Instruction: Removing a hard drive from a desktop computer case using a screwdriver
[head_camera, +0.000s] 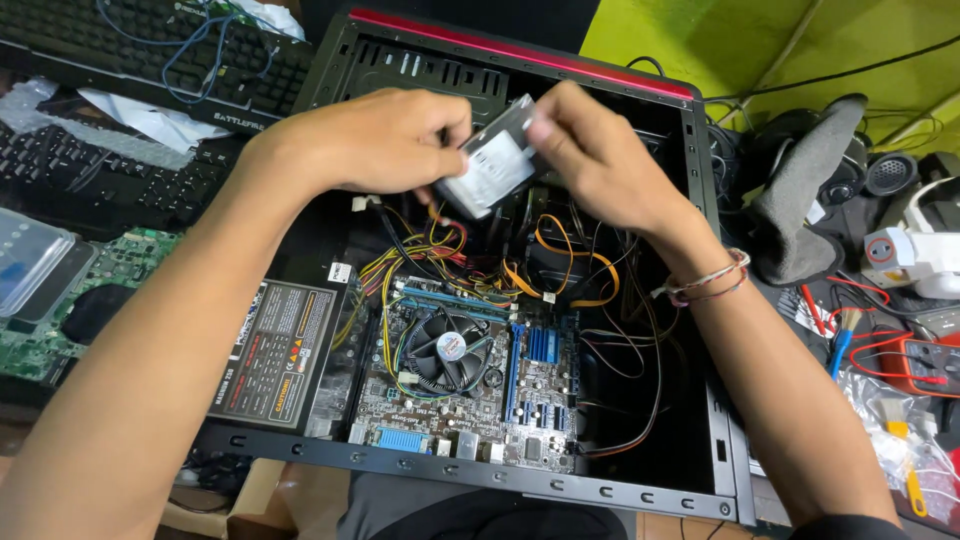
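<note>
Forearms frame open PC case (700, 330). Left hand (370, 140) and right hand (590, 150) both pinch a slim silver drive (492, 160), held tilted above the cable tangle (500, 265) and motherboard (480, 390). Risk: grip is at edges only; a slip would likely drop it onto fan (447, 350) or snag orange cables.

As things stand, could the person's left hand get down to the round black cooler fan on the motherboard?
Probably yes: the fan lies uncovered below the left hand, with only loose cables beside it. But that hand, with the right hand, holds the flat silver drive.
</note>
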